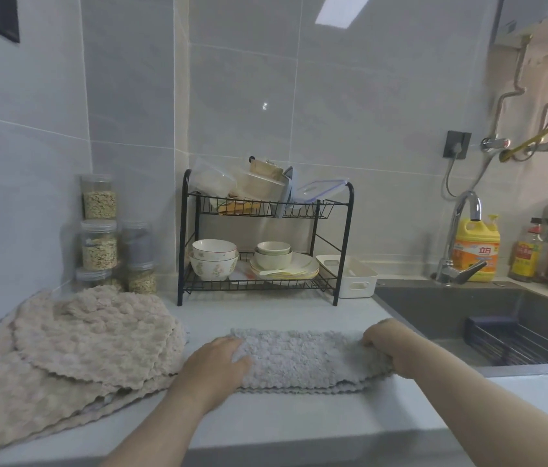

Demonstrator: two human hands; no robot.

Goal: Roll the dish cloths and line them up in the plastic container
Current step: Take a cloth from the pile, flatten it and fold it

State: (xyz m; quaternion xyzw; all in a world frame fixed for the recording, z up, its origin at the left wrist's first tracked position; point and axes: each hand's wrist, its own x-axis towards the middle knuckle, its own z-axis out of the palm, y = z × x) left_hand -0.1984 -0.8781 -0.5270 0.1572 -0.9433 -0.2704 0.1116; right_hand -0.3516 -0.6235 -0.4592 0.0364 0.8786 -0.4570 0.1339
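A grey dish cloth (303,360) lies folded into a long strip on the counter in front of me. My left hand (217,364) rests flat on its left end, fingers spread on the fabric. My right hand (385,342) grips the cloth's right end with curled fingers. A pile of beige dish cloths (90,335) lies at the left of the counter. The white plastic container (353,276) stands further back, to the right of the dish rack.
A black two-tier dish rack (266,244) with bowls and plates stands against the wall. Clear jars (99,227) are stacked at the back left. The sink (474,318) with a faucet (461,237) and detergent bottle (476,251) is on the right.
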